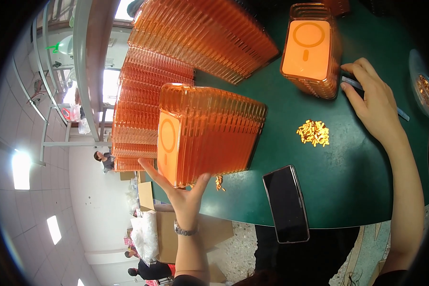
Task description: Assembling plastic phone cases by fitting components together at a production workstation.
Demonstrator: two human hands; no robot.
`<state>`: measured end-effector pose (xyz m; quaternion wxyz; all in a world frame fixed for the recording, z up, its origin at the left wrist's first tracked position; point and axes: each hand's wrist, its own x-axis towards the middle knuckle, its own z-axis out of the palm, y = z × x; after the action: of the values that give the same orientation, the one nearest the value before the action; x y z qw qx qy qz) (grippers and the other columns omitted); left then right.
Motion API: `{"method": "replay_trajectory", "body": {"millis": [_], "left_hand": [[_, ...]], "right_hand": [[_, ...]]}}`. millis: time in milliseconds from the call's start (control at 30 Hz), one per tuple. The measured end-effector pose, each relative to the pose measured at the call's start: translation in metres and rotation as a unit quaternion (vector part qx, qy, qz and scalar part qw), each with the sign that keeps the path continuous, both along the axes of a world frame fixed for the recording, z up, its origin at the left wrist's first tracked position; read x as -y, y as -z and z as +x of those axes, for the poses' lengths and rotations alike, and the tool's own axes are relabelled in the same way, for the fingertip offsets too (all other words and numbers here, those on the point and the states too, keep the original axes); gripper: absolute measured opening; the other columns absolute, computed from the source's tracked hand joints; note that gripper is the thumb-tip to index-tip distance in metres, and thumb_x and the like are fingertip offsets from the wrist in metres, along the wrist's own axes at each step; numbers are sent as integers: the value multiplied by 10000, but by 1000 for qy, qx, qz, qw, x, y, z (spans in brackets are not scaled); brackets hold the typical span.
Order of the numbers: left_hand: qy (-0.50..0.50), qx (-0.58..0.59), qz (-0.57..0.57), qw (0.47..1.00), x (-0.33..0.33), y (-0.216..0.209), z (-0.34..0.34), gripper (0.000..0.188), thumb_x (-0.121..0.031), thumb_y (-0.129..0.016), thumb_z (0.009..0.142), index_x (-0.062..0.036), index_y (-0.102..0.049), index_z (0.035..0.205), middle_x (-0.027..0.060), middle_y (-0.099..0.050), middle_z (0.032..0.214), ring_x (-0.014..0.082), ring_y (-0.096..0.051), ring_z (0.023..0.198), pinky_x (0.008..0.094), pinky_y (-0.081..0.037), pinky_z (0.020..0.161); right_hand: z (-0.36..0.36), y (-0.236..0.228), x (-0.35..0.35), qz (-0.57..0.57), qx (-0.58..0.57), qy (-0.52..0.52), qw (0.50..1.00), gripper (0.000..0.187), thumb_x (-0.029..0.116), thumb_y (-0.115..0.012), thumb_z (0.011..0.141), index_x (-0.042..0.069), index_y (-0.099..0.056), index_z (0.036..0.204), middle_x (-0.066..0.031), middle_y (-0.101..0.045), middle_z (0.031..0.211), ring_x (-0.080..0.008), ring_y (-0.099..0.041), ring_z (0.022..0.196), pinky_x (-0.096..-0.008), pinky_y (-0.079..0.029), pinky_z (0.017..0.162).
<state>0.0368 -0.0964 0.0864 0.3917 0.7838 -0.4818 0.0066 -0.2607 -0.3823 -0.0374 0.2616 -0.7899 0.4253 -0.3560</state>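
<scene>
My left hand (183, 198) grips the near end of a stack of orange see-through phone cases (214, 133), its thumb and forefinger spread around the lower edge. A pale orange panel with a ring and a short bar shows on the stack's front case. At the right, my right hand (372, 102) is closed on a slim grey tool (402, 114), perhaps tweezers. Its fingertips are beside a second stack of phone cases (310, 52), which bears the same ring and bar. Between the hands lies a small heap of shiny gold-orange pieces (313, 133).
Tall rows of orange cases (200, 35) stand behind the left stack. A dark-screened phone (286, 204) overhangs the green table's (243, 200) near edge. A clear bowl of small pieces (422, 86) sits far right. People (150, 270), cartons and a shelf (88, 71) are at the left.
</scene>
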Motion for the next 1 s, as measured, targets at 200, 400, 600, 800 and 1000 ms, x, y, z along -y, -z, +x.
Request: {"method": "replay_trajectory", "body": {"millis": [200, 400, 600, 800, 1000], "left_hand": [[-7, 9, -14, 1000, 1, 3, 5, 1410, -66, -942, 779, -153, 78, 1750, 179, 26, 1798, 321, -244, 1610, 522, -370, 1276], [0, -53, -37, 998, 12, -4, -1, 1362, -39, -908, 817, -181, 70, 1754, 161, -140, 1759, 300, -418, 1507, 498, -455, 1221], [7, -74, -36, 997, 17, -7, -5, 1364, -36, -897, 828, -207, 92, 1751, 192, -202, 1740, 305, -403, 1523, 508, -456, 1220], [16, -75, -43, 996, 17, -7, -8, 1360, -89, -889, 834, -213, 107, 1751, 205, -205, 1739, 322, -387, 1534, 530, -402, 1246], [-9, -80, -33, 996, 13, -8, -12, 1358, -89, -880, 831, -192, 114, 1751, 219, -203, 1743, 326, -378, 1536, 517, -359, 1258]], "right_hand": [[0, 1, 1, 4, 0, 6, 1000, 255, 175, -646, 1018, 25, -673, 1222, -93, -650, 1135, -333, -704, 981, -429, -539, 867], [-1, 0, 1, 3, -13, 6, 1000, 251, 177, -646, 1020, 20, -674, 1215, -95, -648, 1128, -329, -704, 993, -422, -538, 870], [-1, 0, 0, 1, -20, 9, 1000, 255, 175, -651, 1016, 18, -673, 1215, -94, -650, 1129, -330, -706, 1009, -419, -540, 881], [-1, 4, 2, -14, -23, 6, 1000, 248, 176, -647, 1017, 28, -674, 1215, -95, -652, 1128, -328, -709, 1017, -419, -542, 888], [0, 5, 2, -19, -32, 6, 999, 247, 182, -648, 1016, 31, -674, 1210, -93, -651, 1127, -329, -707, 1013, -424, -539, 883]]}}
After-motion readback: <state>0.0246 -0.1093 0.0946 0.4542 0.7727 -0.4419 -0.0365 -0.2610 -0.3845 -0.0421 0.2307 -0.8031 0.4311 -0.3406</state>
